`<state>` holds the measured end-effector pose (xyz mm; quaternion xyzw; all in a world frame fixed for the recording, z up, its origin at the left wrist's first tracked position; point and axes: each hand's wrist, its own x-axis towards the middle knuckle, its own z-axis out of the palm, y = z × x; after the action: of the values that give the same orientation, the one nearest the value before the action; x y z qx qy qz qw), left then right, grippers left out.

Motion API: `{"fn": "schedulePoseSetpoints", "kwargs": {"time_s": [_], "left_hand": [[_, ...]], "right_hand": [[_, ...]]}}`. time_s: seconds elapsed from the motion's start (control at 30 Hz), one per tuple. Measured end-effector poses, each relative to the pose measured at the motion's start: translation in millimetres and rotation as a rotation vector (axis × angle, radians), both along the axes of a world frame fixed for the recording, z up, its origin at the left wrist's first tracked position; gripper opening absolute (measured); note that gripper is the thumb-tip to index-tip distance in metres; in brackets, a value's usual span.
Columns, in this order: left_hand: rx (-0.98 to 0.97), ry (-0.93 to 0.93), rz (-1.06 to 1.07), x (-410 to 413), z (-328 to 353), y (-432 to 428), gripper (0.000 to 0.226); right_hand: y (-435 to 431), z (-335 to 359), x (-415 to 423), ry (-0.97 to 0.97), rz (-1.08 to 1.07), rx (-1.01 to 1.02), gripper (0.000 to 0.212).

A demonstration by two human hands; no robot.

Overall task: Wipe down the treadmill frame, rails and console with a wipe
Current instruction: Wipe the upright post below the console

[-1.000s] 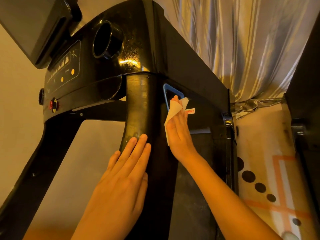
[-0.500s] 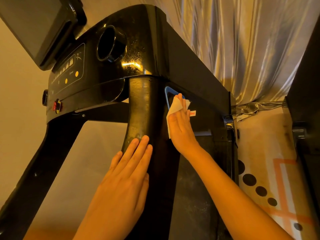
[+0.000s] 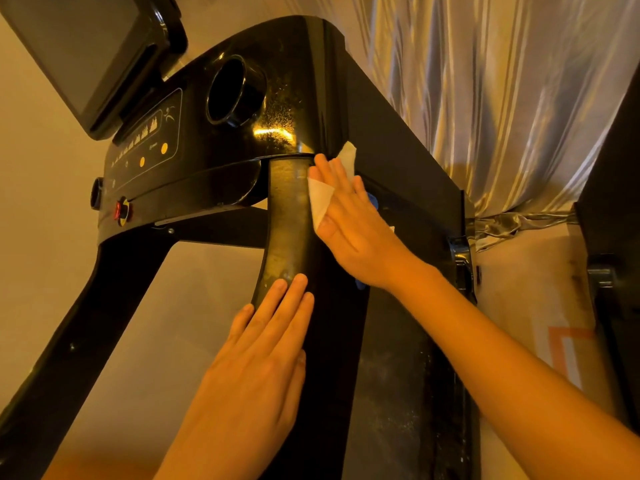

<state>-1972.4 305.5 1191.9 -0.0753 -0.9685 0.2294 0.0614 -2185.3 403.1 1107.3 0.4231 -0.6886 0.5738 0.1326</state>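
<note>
Fingers of left hand (image 3: 263, 348) are straight and flat on the lower part of the post (image 3: 287, 220), gripping nothing, just bracing. Further up, right hand (image 3: 353, 233) presses the wipe (image 3: 320, 197) against the post's top right edge. Its fingers are flat too, thumb lying over the wipe's lower corner, and one corner of the wipe sticks up past the fingertips.

Progress: early-to-mid, I'd say. The post's front face looks filmy and streaked between the two hands. The console (image 3: 277, 126) has speckles by the cup holder (image 3: 230, 90), so that part looks undone. The screen (image 3: 79, 46), button panel (image 3: 145, 143) and left leg (image 3: 86, 323) could be clean or not; the light is too dim to tell.

Room: the console's underside lip sits right above the wipe, so there's no upward travel left. A downward run is open until it meets the left hand, which would need to shift. A blue handle (image 3: 373, 201) sits just behind the right hand and could snag. The curtain (image 3: 485, 81) is well apart.
</note>
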Motion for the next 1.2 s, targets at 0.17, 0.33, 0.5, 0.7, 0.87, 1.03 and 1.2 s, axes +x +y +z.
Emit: {"fn": "schedulePoseSetpoints", "kwargs": {"time_s": [0.17, 0.33, 0.5, 0.7, 0.87, 1.03, 1.2], "left_hand": [[-0.021, -0.006, -0.005, -1.3, 0.4, -1.5, 0.062], [-0.04, 0.003, -0.006, -0.6, 1.3, 1.0, 0.062], [-0.028, -0.006, 0.012, 0.2, -0.8, -1.7, 0.062], [0.006, -0.009, 0.015, -0.2, -0.3, 0.4, 0.061], [0.0, -0.008, 0.02, 2.4, 0.7, 1.4, 0.06], [0.01, -0.009, 0.012, 1.4, 0.7, -0.4, 0.059], [0.07, -0.029, 0.025, 1.3, 0.2, -1.3, 0.06]], "right_hand": [[4.8, 17.5, -15.6, 0.289, 0.019, 0.162, 0.057], [16.4, 25.1, -30.1, 0.512, 0.045, 0.274, 0.055], [5.0, 46.3, -30.5, 0.707, 0.077, 0.312, 0.052], [2.6, -22.1, -4.1, 0.319, 0.017, 0.075, 0.058], [-3.2, -73.2, 20.0, 0.035, 0.0, -0.04, 0.06], [-10.9, -103.7, 53.5, -0.274, 0.007, -0.135, 0.062], [-18.4, -78.2, 58.0, -0.284, 0.022, -0.194, 0.059]]}}
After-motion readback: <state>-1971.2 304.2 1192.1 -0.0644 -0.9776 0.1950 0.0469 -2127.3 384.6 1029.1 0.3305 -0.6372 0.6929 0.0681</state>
